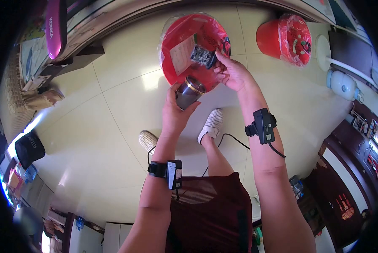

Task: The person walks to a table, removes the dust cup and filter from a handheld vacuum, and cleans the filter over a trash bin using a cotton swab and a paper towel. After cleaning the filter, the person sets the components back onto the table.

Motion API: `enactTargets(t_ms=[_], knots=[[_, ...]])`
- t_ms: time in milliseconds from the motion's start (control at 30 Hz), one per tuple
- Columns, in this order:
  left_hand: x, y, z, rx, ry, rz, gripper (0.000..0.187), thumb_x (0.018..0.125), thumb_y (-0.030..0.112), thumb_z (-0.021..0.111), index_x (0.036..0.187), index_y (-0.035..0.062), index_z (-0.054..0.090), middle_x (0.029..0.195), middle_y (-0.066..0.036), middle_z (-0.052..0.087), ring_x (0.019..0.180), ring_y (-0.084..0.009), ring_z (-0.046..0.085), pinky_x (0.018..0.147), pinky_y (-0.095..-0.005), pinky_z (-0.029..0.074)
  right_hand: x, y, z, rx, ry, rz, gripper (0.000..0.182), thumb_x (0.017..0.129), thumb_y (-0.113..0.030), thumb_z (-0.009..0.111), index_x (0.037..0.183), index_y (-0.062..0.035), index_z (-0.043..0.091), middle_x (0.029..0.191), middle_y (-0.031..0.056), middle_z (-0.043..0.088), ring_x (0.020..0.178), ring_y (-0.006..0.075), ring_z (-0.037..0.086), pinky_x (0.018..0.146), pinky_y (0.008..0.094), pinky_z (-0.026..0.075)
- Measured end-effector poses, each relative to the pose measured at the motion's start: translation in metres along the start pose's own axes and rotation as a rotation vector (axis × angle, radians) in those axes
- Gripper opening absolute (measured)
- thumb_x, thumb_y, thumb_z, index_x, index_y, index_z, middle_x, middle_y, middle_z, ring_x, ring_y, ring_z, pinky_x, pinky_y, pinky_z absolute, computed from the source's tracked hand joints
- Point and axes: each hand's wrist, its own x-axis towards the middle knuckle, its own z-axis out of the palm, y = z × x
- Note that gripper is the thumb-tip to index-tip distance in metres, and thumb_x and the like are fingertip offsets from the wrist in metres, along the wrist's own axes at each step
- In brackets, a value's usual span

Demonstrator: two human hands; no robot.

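My left hand [175,114] is wrapped round a dark, see-through cup [187,98] with a gold-coloured ring near its open top. The cup tilts toward the upper right, at the near rim of a red bin. In my right hand [236,76] is a dusty filter [202,55], gripped by its black end, its ribbed part coated in grey. Filter and cup are apart, with the filter over the opening of the red bin [168,42]. A clear plastic bag lines this bin, and pale paper [183,56] lies inside.
A second red bin [268,39] with a clear liner stands at the upper right. Near it are a white stand [322,52] and a water bottle [343,85]. A purple KONKA-marked device [55,31] is at the upper left, and a black bag [29,148] sits on the left.
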Motion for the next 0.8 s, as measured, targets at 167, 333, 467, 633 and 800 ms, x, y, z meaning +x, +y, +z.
enactTargets(t_ms=[167,333,467,633,800], knots=[[0.001,0.003,-0.001,-0.021,-0.012,-0.007,0.070,0.071,0.010,0.082,0.128,0.0031,0.042,0.114,-0.013,0.060,0.106,-0.0219,0.059,0.090,-0.0331,0.047,0.011,0.006,-0.006,-0.081,-0.008,-0.058,0.027,0.082,-0.029,0.074,0.081,-0.0058,0.061,0.071,0.0026,0.058,0.058,0.0112,0.054,0.044,0.0217,0.038],[0.002,0.000,0.000,-0.046,0.007,0.011,0.071,0.067,0.012,0.083,0.126,0.0055,0.044,0.113,-0.017,0.060,0.104,-0.0287,0.061,0.087,-0.0364,0.049,0.007,0.018,0.008,-1.604,0.309,-0.675,0.023,0.075,-0.031,0.074,0.086,-0.0115,0.068,0.084,0.0081,0.065,0.075,0.0263,0.063,0.066,0.0388,0.050],[0.002,0.000,-0.001,-0.017,0.012,0.010,0.071,0.067,0.013,0.083,0.125,0.0052,0.044,0.113,-0.017,0.059,0.105,-0.0301,0.060,0.088,-0.0372,0.048,0.012,0.028,0.011,-1.999,0.317,-0.753,0.019,0.076,-0.026,0.072,0.085,-0.0102,0.068,0.089,0.0071,0.064,0.086,0.0265,0.062,0.075,0.0377,0.052],[0.004,0.003,-0.001,0.004,0.008,0.019,0.071,0.067,0.013,0.083,0.125,0.0044,0.044,0.114,-0.018,0.059,0.106,-0.0312,0.059,0.089,-0.0381,0.048,0.026,0.031,0.021,-2.380,0.230,-0.431,0.016,0.077,-0.021,0.068,0.088,-0.0083,0.069,0.098,0.0064,0.064,0.101,0.0236,0.060,0.084,0.0378,0.050],[0.005,0.000,-0.004,0.063,-0.011,0.050,0.070,0.068,0.013,0.083,0.126,0.0030,0.044,0.115,-0.016,0.060,0.107,-0.0268,0.059,0.091,-0.0359,0.047,0.018,0.029,0.029,-2.336,0.197,-0.506,0.017,0.078,-0.016,0.065,0.092,-0.0078,0.071,0.102,0.0072,0.066,0.103,0.0253,0.060,0.086,0.0386,0.050]])
